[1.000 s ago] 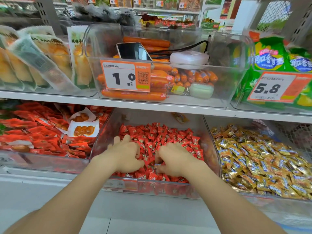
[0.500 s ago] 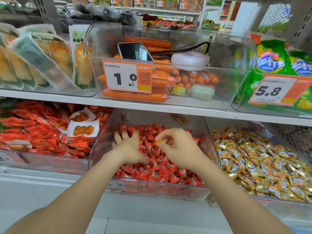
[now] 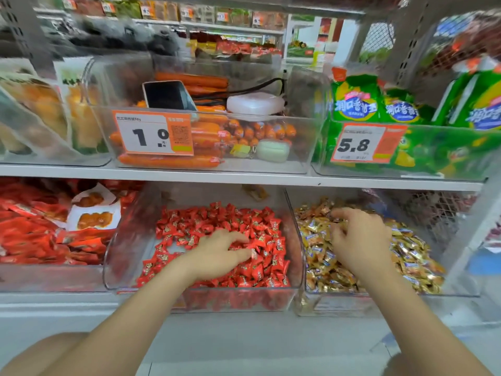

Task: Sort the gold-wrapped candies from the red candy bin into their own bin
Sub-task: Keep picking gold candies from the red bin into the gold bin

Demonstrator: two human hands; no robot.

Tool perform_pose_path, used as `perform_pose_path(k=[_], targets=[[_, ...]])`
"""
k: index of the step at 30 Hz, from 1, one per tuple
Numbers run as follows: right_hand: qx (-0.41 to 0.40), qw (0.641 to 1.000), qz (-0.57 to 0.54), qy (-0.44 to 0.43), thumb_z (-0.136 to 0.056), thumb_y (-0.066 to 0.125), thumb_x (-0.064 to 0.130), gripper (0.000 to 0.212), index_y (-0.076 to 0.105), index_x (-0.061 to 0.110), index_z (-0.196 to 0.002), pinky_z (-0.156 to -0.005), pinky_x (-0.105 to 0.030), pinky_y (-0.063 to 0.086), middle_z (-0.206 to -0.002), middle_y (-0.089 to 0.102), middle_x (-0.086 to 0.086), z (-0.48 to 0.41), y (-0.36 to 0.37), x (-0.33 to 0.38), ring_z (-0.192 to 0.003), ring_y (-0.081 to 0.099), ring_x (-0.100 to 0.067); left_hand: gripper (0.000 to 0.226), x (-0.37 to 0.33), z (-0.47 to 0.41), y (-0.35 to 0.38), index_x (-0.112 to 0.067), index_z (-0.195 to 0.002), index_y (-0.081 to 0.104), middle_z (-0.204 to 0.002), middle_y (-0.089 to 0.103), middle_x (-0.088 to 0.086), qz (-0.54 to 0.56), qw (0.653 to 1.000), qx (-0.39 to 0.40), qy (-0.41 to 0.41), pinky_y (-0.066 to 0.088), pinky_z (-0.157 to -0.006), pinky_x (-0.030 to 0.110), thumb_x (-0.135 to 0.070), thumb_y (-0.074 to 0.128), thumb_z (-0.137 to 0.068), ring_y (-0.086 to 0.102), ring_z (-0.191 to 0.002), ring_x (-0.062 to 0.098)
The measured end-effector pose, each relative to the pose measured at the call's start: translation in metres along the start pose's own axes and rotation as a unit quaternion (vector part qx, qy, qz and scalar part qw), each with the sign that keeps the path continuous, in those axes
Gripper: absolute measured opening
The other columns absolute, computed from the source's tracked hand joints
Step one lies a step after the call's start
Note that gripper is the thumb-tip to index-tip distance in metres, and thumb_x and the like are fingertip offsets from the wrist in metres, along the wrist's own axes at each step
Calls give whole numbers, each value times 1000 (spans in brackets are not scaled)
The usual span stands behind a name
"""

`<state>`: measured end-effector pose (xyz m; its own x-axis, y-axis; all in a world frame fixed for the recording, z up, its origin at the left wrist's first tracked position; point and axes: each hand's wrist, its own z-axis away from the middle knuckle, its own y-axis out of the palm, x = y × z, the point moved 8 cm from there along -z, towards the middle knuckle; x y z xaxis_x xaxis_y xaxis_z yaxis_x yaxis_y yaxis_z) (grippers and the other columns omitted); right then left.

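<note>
Hovering over gold bin (image 3: 352, 303), right of red bin (image 3: 119, 256): right hand (image 3: 360, 240), grasp unclear; left hand (image 3: 217, 253), flat on red candies (image 3: 211, 221)

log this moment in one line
left hand: resting on red candies in red candy bin | right hand: over gold candies in gold bin, grip unclear | stage: likely drop-off

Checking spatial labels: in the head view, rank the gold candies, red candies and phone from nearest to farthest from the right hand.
1. gold candies, directly beneath the right hand.
2. red candies, one compartment to the left.
3. phone, one level up and farther left.
</note>
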<state>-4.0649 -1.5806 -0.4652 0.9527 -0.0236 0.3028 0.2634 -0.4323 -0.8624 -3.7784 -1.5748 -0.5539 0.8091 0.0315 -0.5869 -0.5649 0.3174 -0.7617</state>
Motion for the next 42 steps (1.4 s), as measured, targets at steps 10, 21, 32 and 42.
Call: perform_pose_path(k=[10, 21, 32, 42], targets=[[137, 945, -156, -252, -94, 61, 20, 25, 74, 30, -113, -95, -35, 52, -107, 68, 8, 41, 46, 146, -102, 64, -14, 29, 37, 39, -44, -32, -129, 53, -136, 37, 4, -75, 987, -109, -86, 35, -115, 46, -22, 45, -103, 37, -133, 33], [534, 821, 141, -146, -75, 78, 74, 118, 18, 22, -162, -110, -50, 48, -160, 20, -22, 71, 141, 172, -136, 49, -46, 143, 96, 39, -39, -23, -168, -3, -173, 19, 4, -123, 952, 180, -218, 37, -120, 37, -65, 89, -67, 32, -154, 27], [340, 910, -85, -220, -65, 96, 53, 117, 29, 40, -159, -116, -41, 42, -149, 45, -11, 24, 130, 176, -138, 48, -32, 108, 95, -1, -77, -28, -149, 43, -138, 58, -1, 86, 990, -107, -38, 62, -90, 40, -16, 98, -57, 67, -112, 21], [272, 909, -171, -265, -84, 78, 52, 21, 72, 32, -81, -71, -29, 58, -73, 71, 14, 45, 68, 166, -70, 65, 0, 22, 42, 54, -87, -27, -90, 76, -93, 71, -12, -66, 981, -151, 107, 53, -89, 32, -47, 69, -96, 64, -91, 4]])
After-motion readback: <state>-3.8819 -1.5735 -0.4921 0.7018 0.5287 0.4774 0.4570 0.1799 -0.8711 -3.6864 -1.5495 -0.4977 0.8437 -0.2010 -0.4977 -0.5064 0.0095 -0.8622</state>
